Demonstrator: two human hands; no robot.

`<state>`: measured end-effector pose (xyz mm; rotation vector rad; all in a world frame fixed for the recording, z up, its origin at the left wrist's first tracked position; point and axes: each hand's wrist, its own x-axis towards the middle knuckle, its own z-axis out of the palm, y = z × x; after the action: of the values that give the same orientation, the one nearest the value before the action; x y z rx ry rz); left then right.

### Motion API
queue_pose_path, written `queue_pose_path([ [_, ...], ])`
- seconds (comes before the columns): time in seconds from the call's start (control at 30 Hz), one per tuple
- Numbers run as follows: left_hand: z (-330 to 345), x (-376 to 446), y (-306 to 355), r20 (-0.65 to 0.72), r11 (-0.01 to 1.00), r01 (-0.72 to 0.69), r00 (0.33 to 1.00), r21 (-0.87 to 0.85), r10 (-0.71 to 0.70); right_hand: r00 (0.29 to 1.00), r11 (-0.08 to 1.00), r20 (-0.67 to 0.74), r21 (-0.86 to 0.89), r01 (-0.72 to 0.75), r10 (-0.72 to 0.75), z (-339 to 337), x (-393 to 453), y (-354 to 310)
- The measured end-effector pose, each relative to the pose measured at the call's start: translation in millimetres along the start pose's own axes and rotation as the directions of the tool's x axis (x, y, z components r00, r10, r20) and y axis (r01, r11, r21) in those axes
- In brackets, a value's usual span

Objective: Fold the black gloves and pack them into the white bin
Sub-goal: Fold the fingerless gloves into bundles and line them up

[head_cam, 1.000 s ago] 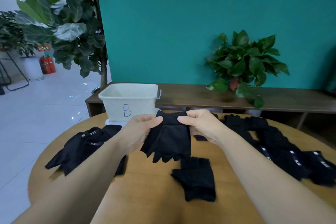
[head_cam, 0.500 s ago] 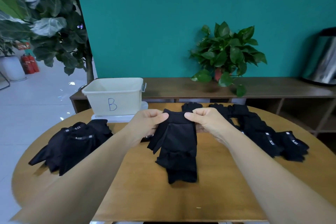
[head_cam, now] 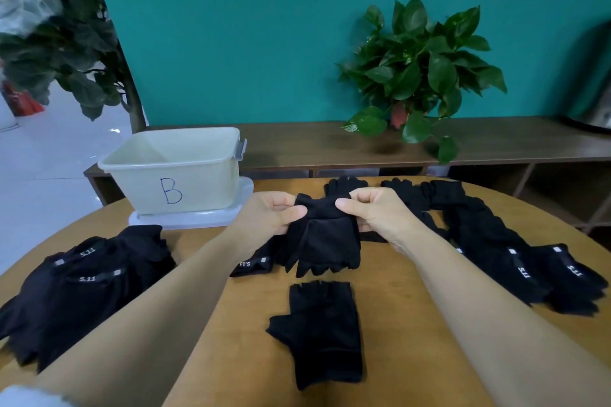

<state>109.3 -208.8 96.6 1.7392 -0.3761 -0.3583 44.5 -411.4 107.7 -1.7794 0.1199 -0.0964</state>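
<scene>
Both hands grip one black fingerless glove [head_cam: 322,241] by its cuff above the middle of the round wooden table [head_cam: 413,324]: the left hand [head_cam: 269,220] pinches the cuff's left corner between thumb and fingers, the right hand [head_cam: 372,211] pinches the right corner, and the glove's short fingers hang down toward 6 o'clock. Below it, at 6 o'clock, a second fingerless glove [head_cam: 319,332] lies flat on the table. The white bin [head_cam: 175,172], marked with a blue B, sits at 10 o'clock on its clear lid [head_cam: 190,220], open and holding no gloves that show. A heap of black gloves [head_cam: 82,281] lies at 8 o'clock; a longer row of gloves [head_cam: 502,248] runs from 1 to 4 o'clock. Behind, a potted plant [head_cam: 420,69] stands on a low wooden shelf [head_cam: 330,142].
</scene>
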Motion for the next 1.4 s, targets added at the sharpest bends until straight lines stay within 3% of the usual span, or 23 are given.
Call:
queue_pose_path([
  [0.4, -1, 2, -32, 0.061, 0.993, -0.019, 0.998, 0.114, 0.013, 0.999, 1.0, 0.046, -0.021, -0.018, 0.019, 4, 6, 47],
  [0.7, 4, -32, -36, 0.107, 0.986, -0.089, 0.991, 0.144, 0.074, 0.998, 0.999, 0.055, -0.053, 0.007, -0.004, 8, -40, 49],
  [0.9, 15, -70, -48, 0.196, 0.964, -0.181, 0.97, 0.194, 0.143, 0.996, 0.986, 0.087, -0.164, 0.033, -0.019, 15, -85, 66],
  [1.0, 24, -94, -78, 0.179, 0.908, -0.234, 0.967, 0.348, 0.18, 0.997, 0.924, 0.083, -0.382, 0.031, 0.0, 24, -108, 94],
  [1.13, 31, -118, -127, 0.178, 0.722, -0.409, 0.909, 0.559, 0.377, 0.995, 0.723, 0.091, -0.684, 0.099, -0.05, 39, -130, 114],
  [1.27, 37, -126, -145, 0.158, 0.625, -0.46, 0.865, 0.63, 0.477, 0.987, 0.685, 0.081, -0.712, 0.154, -0.137, 48, -135, 116],
  [1.4, 40, -129, -148, 0.124, 0.627, -0.456, 0.858, 0.632, 0.498, 0.981, 0.682, 0.078, -0.709, 0.179, -0.175, 49, -139, 119],
])
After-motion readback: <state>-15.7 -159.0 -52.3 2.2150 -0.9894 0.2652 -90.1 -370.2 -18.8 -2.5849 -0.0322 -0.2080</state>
